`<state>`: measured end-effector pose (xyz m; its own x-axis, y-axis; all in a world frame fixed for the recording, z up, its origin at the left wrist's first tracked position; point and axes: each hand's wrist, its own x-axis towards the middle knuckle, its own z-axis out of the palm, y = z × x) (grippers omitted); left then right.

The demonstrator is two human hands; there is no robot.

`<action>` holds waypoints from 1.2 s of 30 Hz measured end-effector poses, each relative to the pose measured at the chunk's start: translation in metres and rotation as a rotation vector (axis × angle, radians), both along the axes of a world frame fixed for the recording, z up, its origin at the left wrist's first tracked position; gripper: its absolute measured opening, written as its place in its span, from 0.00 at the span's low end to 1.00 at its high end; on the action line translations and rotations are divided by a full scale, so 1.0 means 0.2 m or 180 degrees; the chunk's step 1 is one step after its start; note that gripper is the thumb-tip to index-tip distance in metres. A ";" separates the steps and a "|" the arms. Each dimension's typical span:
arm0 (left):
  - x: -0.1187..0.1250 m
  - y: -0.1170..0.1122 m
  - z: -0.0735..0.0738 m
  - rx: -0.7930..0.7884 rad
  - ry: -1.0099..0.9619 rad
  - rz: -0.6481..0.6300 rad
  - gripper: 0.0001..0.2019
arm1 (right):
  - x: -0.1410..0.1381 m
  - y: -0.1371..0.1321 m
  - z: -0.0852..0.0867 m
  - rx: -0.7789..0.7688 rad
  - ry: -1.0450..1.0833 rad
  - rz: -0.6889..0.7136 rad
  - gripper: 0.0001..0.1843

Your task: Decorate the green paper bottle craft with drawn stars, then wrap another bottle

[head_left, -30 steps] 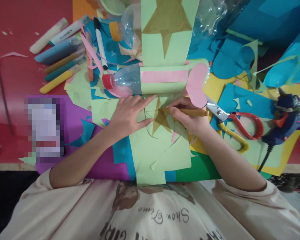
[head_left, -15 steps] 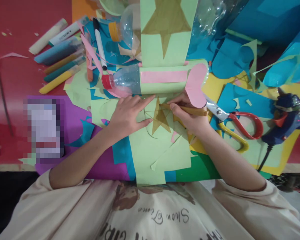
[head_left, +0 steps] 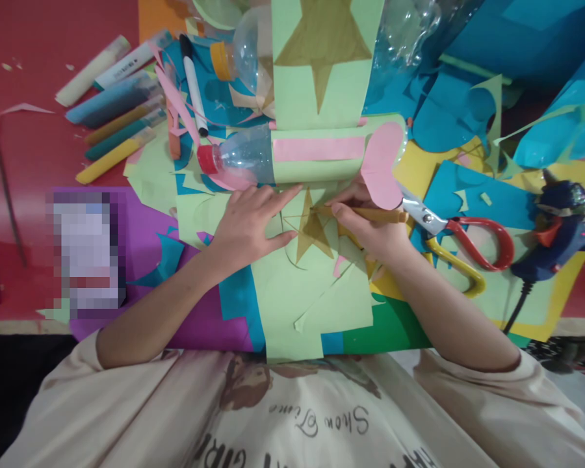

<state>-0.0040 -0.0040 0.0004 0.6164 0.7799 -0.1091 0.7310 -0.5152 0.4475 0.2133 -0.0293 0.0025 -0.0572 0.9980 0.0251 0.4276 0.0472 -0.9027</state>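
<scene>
My right hand [head_left: 373, 227] pinches a brown marker [head_left: 368, 213], its tip on a star [head_left: 314, 231] drawn on light green paper [head_left: 312, 292]. Brown fills the star's middle and lower points; its left and right points show mostly outline. My left hand [head_left: 256, 224] lies with fingers spread on the paper, left of the star. Just above both hands rests a plastic bottle [head_left: 246, 156] with a red cap, wrapped in green paper with a pink strip. A pink paper heart [head_left: 383, 166] sits at its right end, over the tips of the scissors [head_left: 429, 218].
A larger brown star [head_left: 324, 45] on green paper stands behind the bottle. Several markers [head_left: 117, 159] lie at upper left. A blurred-out phone [head_left: 85, 253] is at left, a blue glue gun [head_left: 556, 234] at right. Another bottle has an orange cap [head_left: 219, 60]. Paper scraps surround everything.
The brown marker's tip has shifted slightly downward on the star, with my right hand moving a little. My left hand stays in place.
</scene>
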 end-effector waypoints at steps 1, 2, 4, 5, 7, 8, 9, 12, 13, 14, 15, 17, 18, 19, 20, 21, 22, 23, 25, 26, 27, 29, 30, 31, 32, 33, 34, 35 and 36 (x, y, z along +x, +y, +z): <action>0.00 0.00 0.00 -0.0027 0.0026 0.0010 0.31 | 0.00 0.00 0.00 -0.0028 -0.0002 0.0041 0.07; 0.00 0.00 0.01 -0.0062 0.0058 0.0020 0.31 | 0.00 0.00 0.00 -0.0069 0.0006 0.0076 0.06; 0.01 0.00 0.01 -0.0123 0.0108 0.0029 0.31 | 0.01 0.00 0.00 -0.0146 0.0051 0.0132 0.06; 0.01 0.00 0.01 -0.0133 0.0116 0.0030 0.31 | 0.01 0.00 0.00 -0.0162 0.0084 0.0155 0.06; 0.01 0.00 0.01 -0.0111 0.0098 0.0011 0.31 | 0.01 0.00 -0.01 -0.0142 0.0135 0.0166 0.05; 0.01 0.00 0.01 -0.0080 0.0075 0.0000 0.31 | 0.01 0.00 -0.01 -0.0105 0.0139 0.0150 0.05; 0.00 0.00 0.00 -0.0041 0.0050 -0.0007 0.31 | 0.01 0.00 -0.01 -0.0058 0.0130 0.0114 0.06; 0.00 0.00 0.00 0.0011 0.0032 -0.0001 0.31 | 0.00 0.00 -0.01 0.0018 0.0059 -0.0025 0.07; 0.00 0.00 0.00 0.0008 0.0038 0.0006 0.31 | 0.00 0.00 -0.01 0.0018 0.0046 -0.0064 0.07; 0.00 0.00 0.00 -0.0001 0.0043 0.0006 0.31 | 0.00 0.00 -0.01 0.0011 0.0046 -0.0094 0.06; 0.00 0.00 0.00 -0.0013 0.0044 0.0001 0.31 | 0.00 0.00 -0.01 0.0009 0.0063 -0.0120 0.06; 0.00 0.00 0.00 -0.0025 0.0039 -0.0011 0.31 | 0.00 0.00 -0.01 0.0025 0.0121 -0.0155 0.06; 0.00 0.00 0.00 -0.0031 0.0044 -0.0015 0.31 | 0.00 0.00 -0.02 0.0028 0.0152 -0.0165 0.06; 0.00 0.00 0.00 -0.0031 0.0050 -0.0013 0.31 | -0.01 0.00 -0.02 0.0022 0.0179 -0.0177 0.05; 0.00 0.00 0.00 -0.0030 0.0056 -0.0010 0.31 | -0.01 -0.01 -0.02 0.0007 0.0194 -0.0179 0.05; 0.00 0.00 0.00 -0.0029 0.0056 -0.0007 0.31 | -0.01 -0.01 -0.02 -0.0011 0.0198 -0.0177 0.05; 0.00 0.00 0.00 -0.0033 0.0052 -0.0004 0.31 | -0.01 -0.01 -0.02 -0.0022 0.0186 -0.0170 0.05; 0.00 0.00 0.00 -0.0039 0.0045 0.0003 0.31 | -0.01 0.00 -0.01 -0.0023 0.0160 -0.0157 0.05; 0.00 0.00 0.00 -0.0037 0.0027 0.0013 0.31 | 0.00 0.00 -0.01 0.0016 0.0090 -0.0108 0.06; 0.00 0.00 0.00 -0.0033 0.0022 0.0011 0.31 | 0.00 0.00 -0.01 0.0035 0.0058 -0.0070 0.06; 0.00 0.00 0.00 -0.0027 0.0017 0.0007 0.31 | 0.00 0.00 -0.01 0.0046 0.0036 -0.0029 0.06; 0.00 0.00 0.00 -0.0030 0.0023 0.0007 0.31 | 0.01 0.00 -0.01 0.0040 0.0027 0.0041 0.06; 0.00 0.00 0.00 -0.0044 0.0035 0.0012 0.31 | 0.01 0.00 -0.01 0.0032 0.0027 0.0065 0.06; 0.00 0.00 0.00 -0.0062 0.0051 0.0021 0.31 | 0.01 0.00 -0.01 0.0023 0.0020 0.0083 0.06; 0.00 0.00 0.00 -0.0073 0.0062 0.0029 0.31 | 0.01 0.00 0.00 0.0016 0.0003 0.0088 0.06; 0.00 0.00 0.01 -0.0076 0.0066 0.0030 0.31 | 0.01 0.00 0.00 0.0012 -0.0016 0.0086 0.06; 0.00 0.00 0.01 -0.0069 0.0063 0.0030 0.31 | 0.01 0.00 0.00 0.0004 -0.0034 0.0088 0.06; 0.00 0.00 0.00 -0.0050 0.0052 0.0025 0.31 | 0.01 0.01 0.00 -0.0003 -0.0045 0.0077 0.06; 0.00 0.00 0.00 -0.0028 0.0038 0.0017 0.31 | 0.01 0.01 0.00 -0.0011 -0.0044 0.0065 0.06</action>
